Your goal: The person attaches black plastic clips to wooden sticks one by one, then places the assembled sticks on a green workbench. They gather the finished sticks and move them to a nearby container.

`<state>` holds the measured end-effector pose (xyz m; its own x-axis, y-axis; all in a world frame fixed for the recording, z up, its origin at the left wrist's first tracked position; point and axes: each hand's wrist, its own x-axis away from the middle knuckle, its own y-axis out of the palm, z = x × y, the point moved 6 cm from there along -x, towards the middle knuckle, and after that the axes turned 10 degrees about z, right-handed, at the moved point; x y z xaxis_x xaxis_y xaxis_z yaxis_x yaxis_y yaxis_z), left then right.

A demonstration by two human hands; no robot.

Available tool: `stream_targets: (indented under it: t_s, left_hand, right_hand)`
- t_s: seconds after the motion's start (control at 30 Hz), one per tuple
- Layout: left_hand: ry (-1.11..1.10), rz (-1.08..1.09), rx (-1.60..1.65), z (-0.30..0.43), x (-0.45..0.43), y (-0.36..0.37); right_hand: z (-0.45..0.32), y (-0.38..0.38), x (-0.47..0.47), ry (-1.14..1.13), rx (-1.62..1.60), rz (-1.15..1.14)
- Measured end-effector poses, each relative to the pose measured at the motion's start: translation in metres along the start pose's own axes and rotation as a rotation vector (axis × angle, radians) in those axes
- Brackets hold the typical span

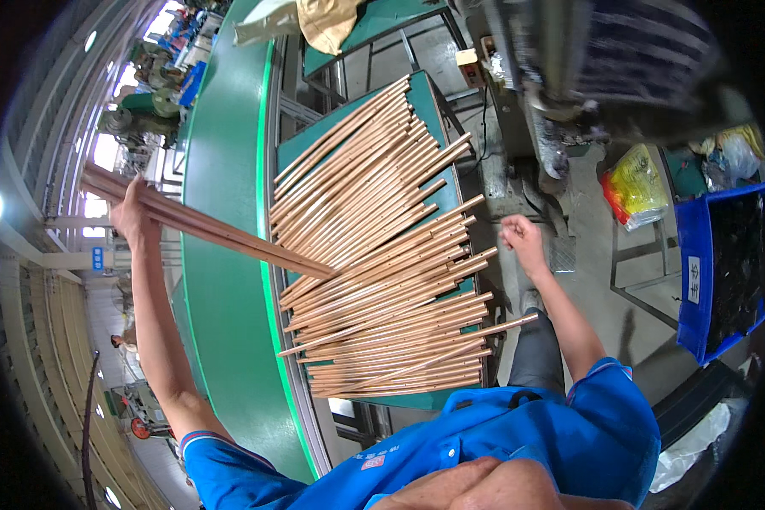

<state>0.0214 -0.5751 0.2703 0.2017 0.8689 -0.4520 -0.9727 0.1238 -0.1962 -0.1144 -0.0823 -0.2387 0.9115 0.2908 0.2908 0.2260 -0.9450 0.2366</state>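
Observation:
My left hand is raised over the conveyor and grips a small bundle of long copper-coloured metal tubes. The bundle slants down to the right, its lower end over the spread of similar tubes on the green-topped table. Many of those lying tubes show small holes along their length; they lie side by side in uneven rows, a few crossing others. Past the table's right edge, my right hand hangs in the air with fingers loosely curled. I see nothing in it.
A green conveyor belt runs along the table's left side. At the upper right stands a machine, partly blurred. A blue bin and a yellow-and-red plastic bag are at the right. Another person is far off at left.

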Motion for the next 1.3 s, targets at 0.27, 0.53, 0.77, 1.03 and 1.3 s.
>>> stream_targets:
  t_s: [0.27, 0.53, 0.77, 1.03, 1.3]
  left_hand:
    - [-0.761, 0.112, 0.064, -0.321, -0.003, -0.142]
    - [-1.266, 0.569, 0.063, -0.517, 0.193, -0.222]
    - [-1.330, 0.442, 0.118, -0.610, 0.239, -0.304]
    - [-1.044, 0.885, -0.414, -0.562, 0.254, -0.322]
    - [-0.026, 0.048, -1.380, -0.372, 0.215, -0.106]
  right_hand:
    - [0.021, -0.070, 0.100, -0.021, 0.091, 0.206]
    - [0.044, -0.124, 0.207, 0.027, 0.393, 0.270]
    - [-0.041, -0.031, 0.140, -0.270, 0.600, 0.077]
    - [-0.089, 0.143, -0.126, -0.733, 0.817, -0.042]
    - [-0.057, 0.169, -0.204, -0.627, 1.313, -0.196]
